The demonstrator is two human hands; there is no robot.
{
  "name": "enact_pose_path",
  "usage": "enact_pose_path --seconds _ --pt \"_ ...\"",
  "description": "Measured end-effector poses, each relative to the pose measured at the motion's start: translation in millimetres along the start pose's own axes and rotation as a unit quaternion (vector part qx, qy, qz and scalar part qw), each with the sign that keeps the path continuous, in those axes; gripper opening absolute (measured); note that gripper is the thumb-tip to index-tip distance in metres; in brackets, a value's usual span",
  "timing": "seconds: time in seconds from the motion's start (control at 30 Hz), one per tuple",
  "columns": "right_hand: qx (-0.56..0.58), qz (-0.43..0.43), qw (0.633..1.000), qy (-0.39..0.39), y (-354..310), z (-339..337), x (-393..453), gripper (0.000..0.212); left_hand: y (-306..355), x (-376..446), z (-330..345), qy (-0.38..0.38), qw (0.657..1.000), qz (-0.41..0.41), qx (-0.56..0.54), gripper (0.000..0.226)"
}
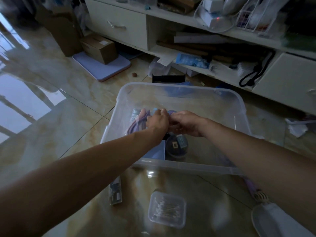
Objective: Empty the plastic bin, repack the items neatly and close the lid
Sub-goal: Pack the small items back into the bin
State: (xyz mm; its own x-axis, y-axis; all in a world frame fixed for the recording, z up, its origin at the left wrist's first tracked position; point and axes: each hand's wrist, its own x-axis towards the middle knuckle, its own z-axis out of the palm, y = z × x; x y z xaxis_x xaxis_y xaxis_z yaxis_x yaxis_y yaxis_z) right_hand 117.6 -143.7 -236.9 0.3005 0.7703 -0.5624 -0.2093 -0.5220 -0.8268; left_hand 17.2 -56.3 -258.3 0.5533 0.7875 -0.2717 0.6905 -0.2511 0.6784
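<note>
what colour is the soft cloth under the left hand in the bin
Purple soft cloth, under the left hand; head view.

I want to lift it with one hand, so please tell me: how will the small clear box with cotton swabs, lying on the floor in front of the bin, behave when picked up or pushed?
The small clear box is probably light, as only thin cotton swabs show through it. Its walls look like stiff plastic, so it should keep its shape. On the glossy tile floor it would likely slide, not roll, since it lies flat.
</note>
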Motion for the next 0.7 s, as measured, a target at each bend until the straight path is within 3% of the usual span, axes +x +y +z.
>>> enact_pose_path --seconds 0.1,0.17,0.23,0.33,0.43,0.5,0.7 --pt "0.018 -0.016 1.0 -0.006 0.0 -7.1 -1.6 0.025 -1.4 -7.6 1.7 -0.014 1.0 -0.01 -0.016 0.041" --pt "-0.025 -0.005 1.0 0.01 0.1 -18.1 -4.2 0.014 0.0 -15.2 -2.9 0.007 0.999 -0.017 -0.035 0.041" --pt "-0.143 0.016 0.987 0.078 5.0 -36.5 -5.0 0.013 1.7 -15.5 -7.0 0.021 0.996 -0.072 -0.039 0.047" --pt "-0.326 0.077 0.932 0.14 25.5 -57.5 -6.1 0.022 -7.2 -11.3 -4.4 -0.014 0.991 -0.131 0.009 0.053" --pt "-0.336 0.124 0.926 0.123 48.6 -53.3 -5.8 0.01 -18.0 -15.7 1.1 -0.089 0.989 -0.121 -0.004 0.029" --pt "-0.35 0.11 0.92 0.137 57.3 -45.3 -1.1 0.007 -20.6 -18.9 3.6 -0.117 0.987 -0.106 -0.016 0.016" --pt "-0.413 0.056 0.894 0.166 62.4 -23.5 6.2 0.016 -23.4 -20.0 5.6 -0.158 0.984 -0.075 -0.009 0.024"
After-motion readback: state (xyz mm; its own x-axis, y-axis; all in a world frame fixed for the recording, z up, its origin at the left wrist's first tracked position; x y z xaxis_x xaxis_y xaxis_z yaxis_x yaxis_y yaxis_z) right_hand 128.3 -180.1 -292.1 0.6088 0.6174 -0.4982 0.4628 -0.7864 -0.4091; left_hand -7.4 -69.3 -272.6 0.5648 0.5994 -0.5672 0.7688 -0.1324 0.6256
